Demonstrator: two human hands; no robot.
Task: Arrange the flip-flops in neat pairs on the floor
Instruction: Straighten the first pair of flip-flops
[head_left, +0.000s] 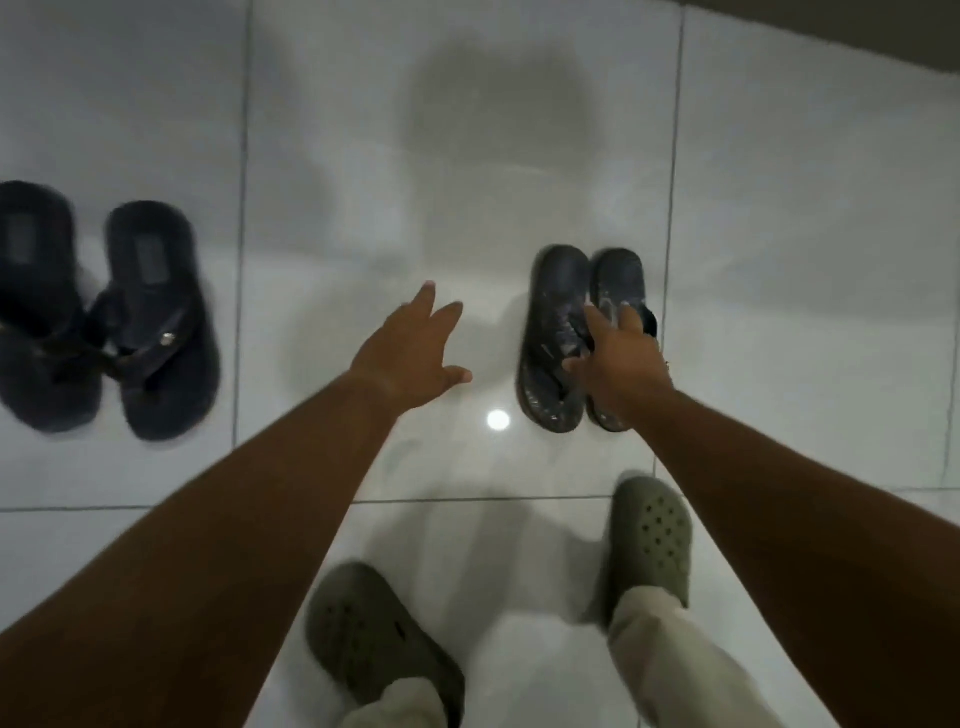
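Observation:
Two pairs of dark flip-flops lie on the white tiled floor (415, 156). The larger pair is at the left, one flip-flop (36, 312) beside the other (156, 322), with toes toward me. The smaller grey pair stands close together right of centre: its left flip-flop (553, 332) and its right flip-flop (618, 280). My right hand (618, 358) rests over this pair's straps with fingers spread, covering much of the right one. My left hand (410, 353) hovers open over bare floor between the two pairs, holding nothing.
My feet in green perforated clogs stand near the bottom, the left clog (374, 639) and the right clog (654, 535). A dark wall base (831, 31) runs along the top right. A lamp's reflection (497, 420) shines on the tile.

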